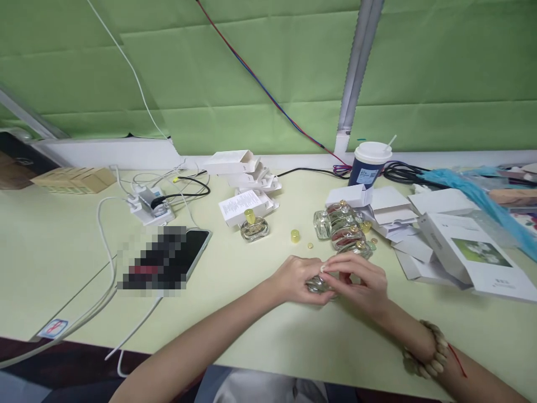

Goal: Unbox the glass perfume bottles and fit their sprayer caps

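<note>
Right of centre, I see the left hand (296, 278) curled round a glass bottle (316, 284), apparently steadying it; the right hand (364, 281) pinches, perhaps, a small pale piece (323, 269).

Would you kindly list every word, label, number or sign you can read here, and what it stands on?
"8", probably: on the sticker at the table's edge, slanted, so uncertain.
Cup label: too small to read.
White carton with printed lines: too small.
White box with green picture: too blurred.
Dark box, far left: mark unreadable.
</note>
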Tool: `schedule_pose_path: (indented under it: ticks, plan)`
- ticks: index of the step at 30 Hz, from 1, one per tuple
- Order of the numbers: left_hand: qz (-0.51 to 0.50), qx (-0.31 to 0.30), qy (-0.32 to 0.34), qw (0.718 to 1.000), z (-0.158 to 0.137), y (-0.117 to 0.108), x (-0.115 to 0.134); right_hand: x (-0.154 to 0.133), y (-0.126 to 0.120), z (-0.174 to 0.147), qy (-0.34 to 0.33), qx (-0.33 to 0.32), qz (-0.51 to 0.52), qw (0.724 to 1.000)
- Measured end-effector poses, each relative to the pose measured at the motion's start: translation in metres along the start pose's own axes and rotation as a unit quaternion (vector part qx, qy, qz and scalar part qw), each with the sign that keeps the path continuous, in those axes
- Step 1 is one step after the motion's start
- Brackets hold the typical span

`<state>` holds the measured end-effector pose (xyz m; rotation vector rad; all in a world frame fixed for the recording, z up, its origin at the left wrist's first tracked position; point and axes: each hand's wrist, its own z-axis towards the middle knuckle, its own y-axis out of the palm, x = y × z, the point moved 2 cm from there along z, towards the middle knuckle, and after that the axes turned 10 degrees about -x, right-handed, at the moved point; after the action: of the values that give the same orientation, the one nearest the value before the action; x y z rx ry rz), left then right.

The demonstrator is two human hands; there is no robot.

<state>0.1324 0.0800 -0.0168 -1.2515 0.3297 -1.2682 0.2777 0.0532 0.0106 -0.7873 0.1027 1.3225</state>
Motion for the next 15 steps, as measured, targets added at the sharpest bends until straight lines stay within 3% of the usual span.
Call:
schedule_pose_path:
  ticks: [5,9,15]
  plan:
    - [-0.009,-0.014,-0.002,1.000,-0.0006,0.0007,-0.0005,-0.0004,-0.0023,0.0019,0.027,0.019,0.022,0.999]
    - [-0.017,-0.001,-0.001,1.000,-0.0012,0.0014,-0.0003,-0.0009,-0.0028,0.0030,0.001,0.004,0.010,1.000]
    - [0.001,0.028,0.012,1.000,-0.0006,0.0025,0.0010,0.0006,-0.0017,0.0043,0.013,0.000,0.017,1.000]
